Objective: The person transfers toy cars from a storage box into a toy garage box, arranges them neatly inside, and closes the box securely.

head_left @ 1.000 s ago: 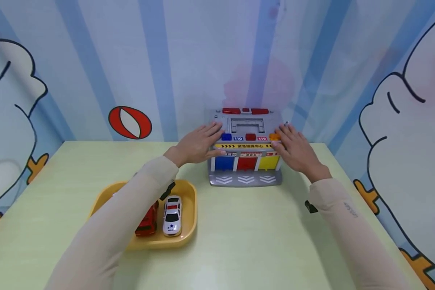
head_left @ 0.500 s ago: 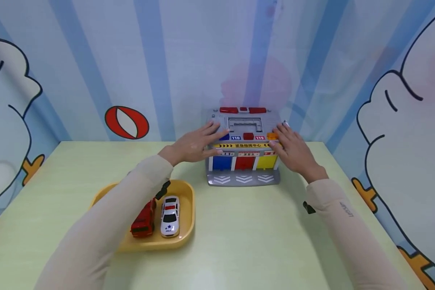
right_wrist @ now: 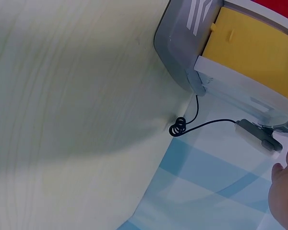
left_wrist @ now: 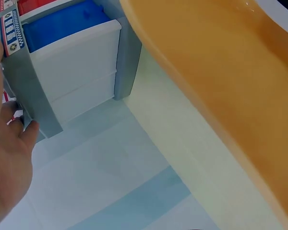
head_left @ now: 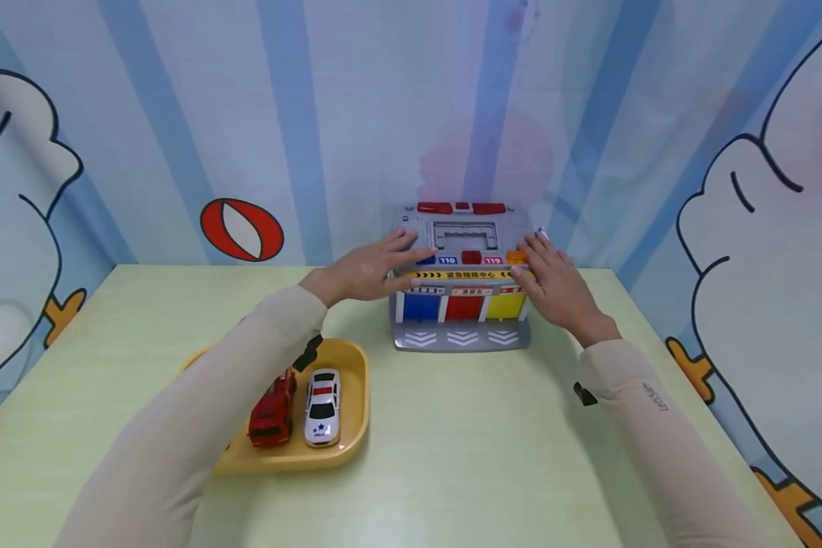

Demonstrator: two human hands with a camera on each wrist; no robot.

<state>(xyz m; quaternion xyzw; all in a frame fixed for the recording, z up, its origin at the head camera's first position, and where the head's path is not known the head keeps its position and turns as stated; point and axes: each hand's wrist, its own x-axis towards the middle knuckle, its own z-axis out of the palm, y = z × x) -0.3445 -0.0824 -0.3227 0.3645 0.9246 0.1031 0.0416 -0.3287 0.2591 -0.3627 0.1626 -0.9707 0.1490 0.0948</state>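
Note:
A grey toy emergency-station garage [head_left: 462,337] stands at the back of the table, with blue, red [head_left: 463,308] and yellow [right_wrist: 252,50] doors. My left hand [head_left: 363,272] lies on its upper left corner, fingers extended; one finger covers much of the blue button. The left thumb is along the front edge. At the upper right corner rests my right hand [head_left: 562,289], its straight fingers beside the orange button [head_left: 516,257]. A red button [head_left: 471,257] sits uncovered between the hands. In the right wrist view, a small grey handset [right_wrist: 259,136] hangs at the garage's side.
A yellow tray [head_left: 356,438] stands front left, partly under the left sleeve. In it lie a red toy truck [head_left: 272,415] and a white toy police car [head_left: 323,411]. A coiled black cord [right_wrist: 180,127] runs to the handset. A striped curtain [head_left: 377,114] hangs behind the table.
One left finger has shifted right onto the blue button, which showed uncovered a second ago. The right hand stays in place. The head view has shifted slightly.

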